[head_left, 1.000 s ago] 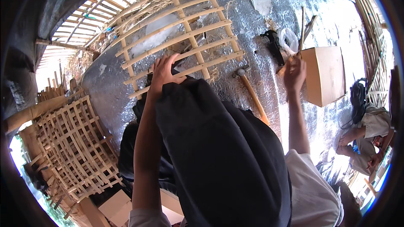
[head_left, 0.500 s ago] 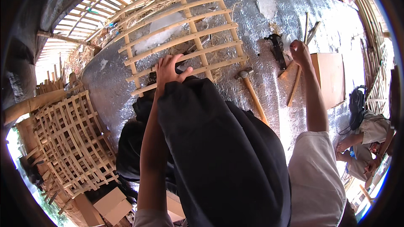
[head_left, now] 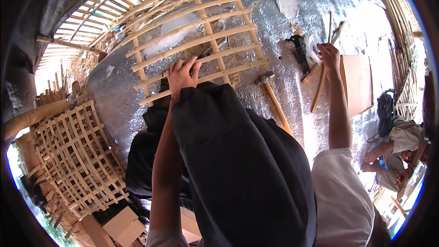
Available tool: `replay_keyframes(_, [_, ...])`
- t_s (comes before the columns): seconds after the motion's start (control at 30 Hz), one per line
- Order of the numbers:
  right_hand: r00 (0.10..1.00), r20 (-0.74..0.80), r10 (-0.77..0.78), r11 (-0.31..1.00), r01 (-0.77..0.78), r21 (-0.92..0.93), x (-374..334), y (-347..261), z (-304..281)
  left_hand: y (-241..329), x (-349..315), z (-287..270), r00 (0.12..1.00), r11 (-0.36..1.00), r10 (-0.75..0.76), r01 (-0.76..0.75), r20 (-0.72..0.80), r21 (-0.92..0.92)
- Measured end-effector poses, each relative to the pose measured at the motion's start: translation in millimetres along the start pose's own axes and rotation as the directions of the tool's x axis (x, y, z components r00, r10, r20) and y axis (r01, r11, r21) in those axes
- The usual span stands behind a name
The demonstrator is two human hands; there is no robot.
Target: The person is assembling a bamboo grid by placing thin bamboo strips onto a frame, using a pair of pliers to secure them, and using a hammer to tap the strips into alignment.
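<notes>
A bamboo lattice (head_left: 212, 39) of pale crossed slats lies on the silver foil-covered surface ahead. My left hand (head_left: 184, 74) is at its near left part, fingers bent over a slat and thumb drawn in. Whether something small sits between those fingertips is hidden. To the right, my right hand (head_left: 329, 57) pinches the edge of a clear plastic bag (head_left: 313, 45). Just left of the bag lies a black-headed tool (head_left: 299, 54), perhaps a hammer. A wooden-handled hammer (head_left: 275, 105) rests between my two arms, its metal head toward the lattice.
Thin wooden sticks (head_left: 318, 89) lie beneath my right hand, beside a cardboard box (head_left: 358, 84). Another lattice stack (head_left: 80, 155) stands at the left. A seated person (head_left: 393, 155) is at the far right near a black cable bundle (head_left: 386, 112). Black cloth (head_left: 242, 169) covers my lap.
My left hand's fingers and thumb have drawn closer together on the lattice. My right hand remains at the plastic bag, which now shows more to the left of my fingers.
</notes>
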State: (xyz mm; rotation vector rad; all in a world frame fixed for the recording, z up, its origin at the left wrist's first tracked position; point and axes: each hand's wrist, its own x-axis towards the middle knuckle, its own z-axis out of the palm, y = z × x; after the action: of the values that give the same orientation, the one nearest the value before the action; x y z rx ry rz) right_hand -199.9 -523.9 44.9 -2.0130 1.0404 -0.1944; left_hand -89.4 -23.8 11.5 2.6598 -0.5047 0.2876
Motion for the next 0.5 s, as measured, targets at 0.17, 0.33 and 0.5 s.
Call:
replay_keyframes(0.17, [0.938, 0.028, -0.345, 0.821, 0.317, -0.475, 26, 28, -5, 0, -1, 0, 0.999, 1.0, 0.014, -0.014, -0.03, -0.007])
replay_keyframes(0.33, [0.938, 0.177, -0.298, 0.808, 0.347, -0.477, 17, 29, 1, -1, -3, -1, 0.999, 1.0, 0.011, -0.012, -0.033, -0.019])
replay_keyframes(0.5, [0.937, 0.147, -0.318, 0.772, 0.346, -0.534, 4, 18, 2, 1, -2, 0, 0.999, 1.0, 0.024, -0.023, -0.026, 0.011])
